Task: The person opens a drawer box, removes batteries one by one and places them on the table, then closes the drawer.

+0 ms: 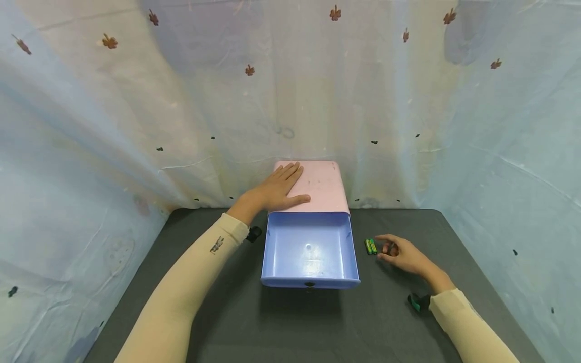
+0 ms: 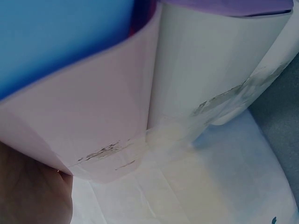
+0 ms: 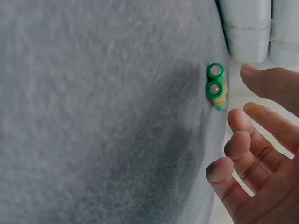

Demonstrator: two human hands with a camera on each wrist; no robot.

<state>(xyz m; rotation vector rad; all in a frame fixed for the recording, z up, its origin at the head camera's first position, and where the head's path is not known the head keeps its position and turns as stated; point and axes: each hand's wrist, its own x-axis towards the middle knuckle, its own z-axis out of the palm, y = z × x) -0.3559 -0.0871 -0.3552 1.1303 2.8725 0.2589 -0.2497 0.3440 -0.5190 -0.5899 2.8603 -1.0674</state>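
A pink drawer box [image 1: 320, 184] stands at the back of the table, its blue drawer [image 1: 308, 247] pulled out toward me with nothing inside. My left hand [image 1: 279, 191] rests on the box's top with fingers spread. In the left wrist view only part of the left hand [image 2: 35, 186] shows, beside the box's pink wall [image 2: 93, 116]. Two green batteries [image 1: 370, 246] lie side by side on the table, right of the drawer. My right hand [image 1: 404, 254] is close beside them, fingers loosely bent and apart from the batteries [image 3: 215, 86]. Nothing is between its fingers [image 3: 238, 144].
The dark grey table [image 1: 308, 333] has rounded far corners. Patterned curtain cloth [image 1: 308, 101] hangs behind the box and along both sides. At the drawer's front edge sits a small dark fitting [image 1: 309, 285].
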